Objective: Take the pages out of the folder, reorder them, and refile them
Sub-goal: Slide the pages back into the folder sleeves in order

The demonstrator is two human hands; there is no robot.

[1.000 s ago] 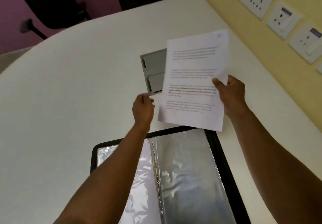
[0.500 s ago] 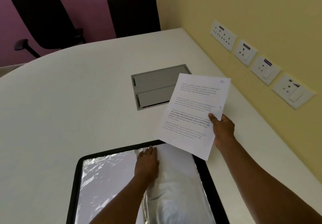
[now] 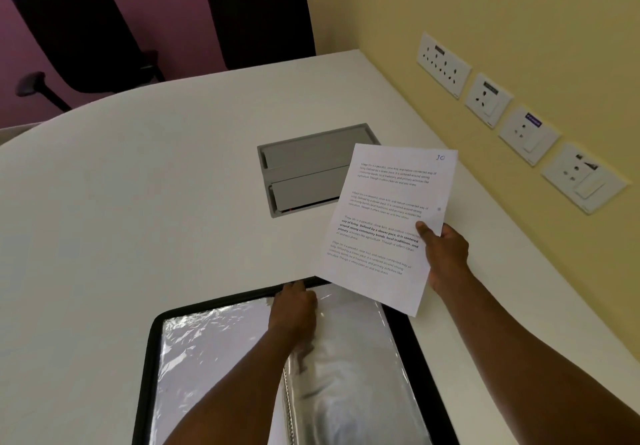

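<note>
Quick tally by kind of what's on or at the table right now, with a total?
Printed page, held in the right hand: 1
Open folder with clear sleeves, under the left hand: 1
Grey cable box set in the table: 1
Black chairs: 2
Wall socket plates: 4
Total: 9

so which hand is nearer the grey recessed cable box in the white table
Right. The right hand grips a printed white page whose edge overlaps the grey recessed cable box; the left hand lies nearer the camera, on the black folder's clear sleeves.
</note>
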